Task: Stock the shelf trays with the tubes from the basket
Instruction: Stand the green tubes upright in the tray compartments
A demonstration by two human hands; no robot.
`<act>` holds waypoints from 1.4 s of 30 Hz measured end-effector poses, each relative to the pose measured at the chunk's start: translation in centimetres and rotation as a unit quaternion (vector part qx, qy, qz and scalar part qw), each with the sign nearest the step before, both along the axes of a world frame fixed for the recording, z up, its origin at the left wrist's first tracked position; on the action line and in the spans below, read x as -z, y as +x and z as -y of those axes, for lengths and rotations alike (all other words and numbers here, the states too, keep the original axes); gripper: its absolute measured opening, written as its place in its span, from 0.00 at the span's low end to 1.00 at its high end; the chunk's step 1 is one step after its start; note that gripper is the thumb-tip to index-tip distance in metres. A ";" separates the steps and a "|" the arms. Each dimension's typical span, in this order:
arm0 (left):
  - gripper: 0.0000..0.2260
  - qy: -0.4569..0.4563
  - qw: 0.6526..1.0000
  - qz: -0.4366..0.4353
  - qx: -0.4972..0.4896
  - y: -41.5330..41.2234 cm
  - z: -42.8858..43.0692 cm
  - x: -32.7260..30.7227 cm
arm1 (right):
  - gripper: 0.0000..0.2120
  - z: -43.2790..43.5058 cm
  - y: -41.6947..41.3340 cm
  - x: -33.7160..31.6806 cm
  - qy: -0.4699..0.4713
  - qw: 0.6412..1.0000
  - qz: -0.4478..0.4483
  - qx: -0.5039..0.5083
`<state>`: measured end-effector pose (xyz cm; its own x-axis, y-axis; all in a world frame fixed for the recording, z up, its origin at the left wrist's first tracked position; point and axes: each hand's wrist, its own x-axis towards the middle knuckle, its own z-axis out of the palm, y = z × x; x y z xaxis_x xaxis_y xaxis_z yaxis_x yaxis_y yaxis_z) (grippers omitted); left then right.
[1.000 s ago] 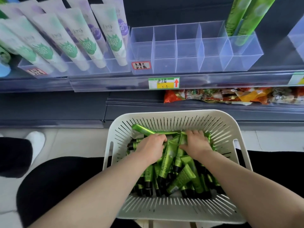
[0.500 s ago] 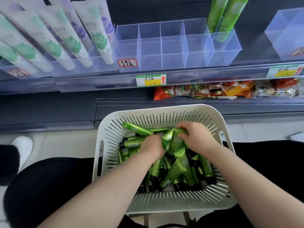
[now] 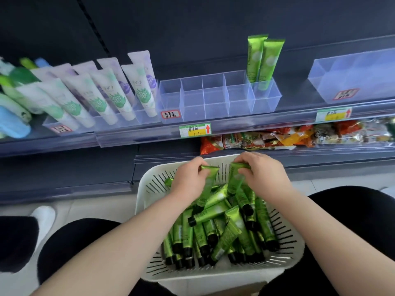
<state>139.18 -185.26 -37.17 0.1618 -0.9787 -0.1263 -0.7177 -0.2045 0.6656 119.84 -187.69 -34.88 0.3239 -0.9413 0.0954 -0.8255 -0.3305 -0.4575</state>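
A white slotted basket (image 3: 149, 189) rests on my lap, filled with several green tubes (image 3: 213, 229) with black caps. My left hand (image 3: 189, 178) pinches the crimped end of one green tube (image 3: 208, 184), lifted above the pile. My right hand (image 3: 264, 175) grips the crimped end of another green tube (image 3: 235, 178) the same way. On the shelf above stands a clear divided tray (image 3: 213, 101); two green tubes (image 3: 263, 60) stand upright in its rightmost compartment, and the other compartments hold nothing.
White and purple tubes (image 3: 111, 90) lean in trays at the left. Another clear tray (image 3: 352, 75) sits at the right. Snack packets (image 3: 288, 137) lie on the shelf below. Price tags (image 3: 195, 130) hang on the shelf rail. My knees flank the basket.
Both hands have risen out of the pile toward the basket's far rim, each lifting a green tube by its crimped end. The view has tilted up, showing more shelf.
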 end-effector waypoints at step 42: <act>0.06 -0.236 0.970 -0.044 -0.029 -3.7 24.6 -14.3 | 0.10 16.9 -1.8 -15.3 -0.229 0.969 0.051 0.075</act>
<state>135.43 -209.90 -22.90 0.2266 -0.9205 0.3182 -0.6508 0.0999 0.7526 118.01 -204.61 -19.60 0.1534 -0.8287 0.5383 -0.8382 -0.3976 -0.3732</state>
